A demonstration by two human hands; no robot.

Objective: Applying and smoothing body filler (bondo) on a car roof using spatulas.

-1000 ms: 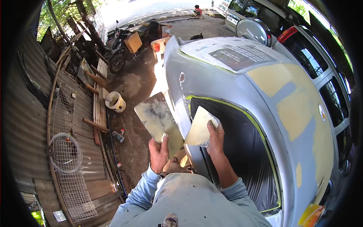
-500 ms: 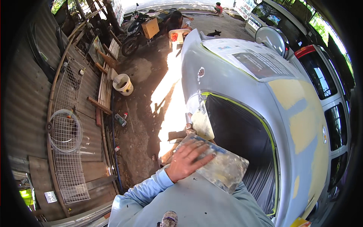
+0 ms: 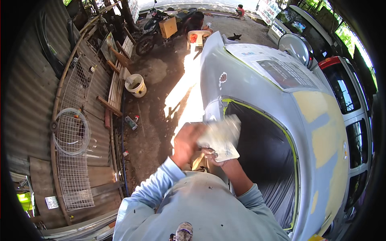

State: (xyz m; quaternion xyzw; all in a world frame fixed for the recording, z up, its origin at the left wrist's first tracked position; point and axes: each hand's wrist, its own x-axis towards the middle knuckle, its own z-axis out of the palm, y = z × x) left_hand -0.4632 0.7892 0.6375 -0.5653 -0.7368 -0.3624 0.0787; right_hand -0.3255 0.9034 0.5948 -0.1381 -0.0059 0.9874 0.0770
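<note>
Both my hands are close together in front of my body, beside the masked opening of a grey vehicle (image 3: 257, 80). My left hand (image 3: 187, 140) is closed on a pale, stained flat board (image 3: 228, 126), smeared by motion. Just below it, my right hand (image 3: 218, 160) grips a small cream-coloured flat plate, like a putty spreader (image 3: 226, 152). The two flat pieces overlap, and I cannot tell whether they touch. Dark smudges mark the right fingers. Black plastic sheeting (image 3: 261, 148), edged with yellow-green tape, covers the opening to the right of my hands.
Yellowish filler patches (image 3: 317, 102) and taped newspaper (image 3: 273, 66) are on the vehicle. At left are a white bucket (image 3: 136, 85), wooden planks (image 3: 116, 76), wire mesh (image 3: 74, 176) and coiled hose (image 3: 72, 131). A person (image 3: 196, 22) sits near a motorcycle (image 3: 155, 30); another vehicle (image 3: 345, 84) stands at right.
My left hand has risen from lying spread across the board. The board has swung up and away from my body, uncovering my right hand and forearm. The view has shifted slightly.
</note>
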